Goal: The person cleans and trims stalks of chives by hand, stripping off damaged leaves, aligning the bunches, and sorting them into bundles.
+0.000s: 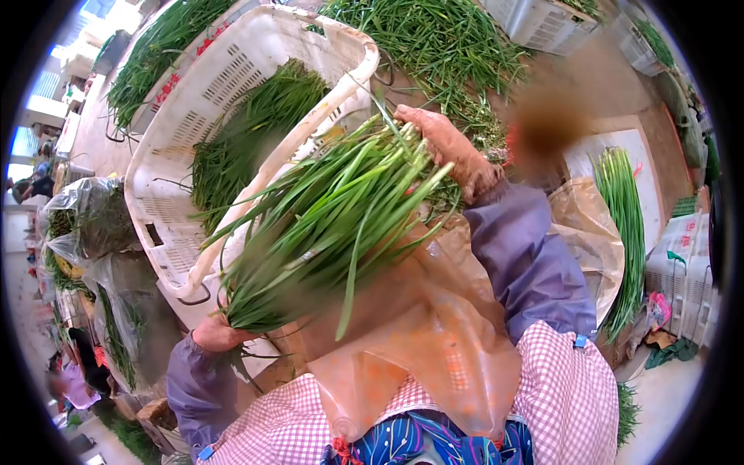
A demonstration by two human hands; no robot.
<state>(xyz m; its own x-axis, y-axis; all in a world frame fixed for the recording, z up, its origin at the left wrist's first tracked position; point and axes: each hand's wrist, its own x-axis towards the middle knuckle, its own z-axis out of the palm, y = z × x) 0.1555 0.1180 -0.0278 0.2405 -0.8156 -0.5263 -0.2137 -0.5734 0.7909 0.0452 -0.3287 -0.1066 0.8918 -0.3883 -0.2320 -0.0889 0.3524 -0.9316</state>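
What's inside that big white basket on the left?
In the white basket lies a heap of long green stalks. The bundle in the person's hands overlaps the near rim; what lies beneath the heap can't be seen.

Dark green cloth [673, 353] lies near a white crate [701, 298].

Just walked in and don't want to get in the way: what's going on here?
A person is holding a big loose bundle of long greens across their front, right hand at the pale stalk ends, left hand at the leafy tips. Just beyond is a white basket with more greens inside. Another bunch lies off to the right, and a loose heap is farther back.
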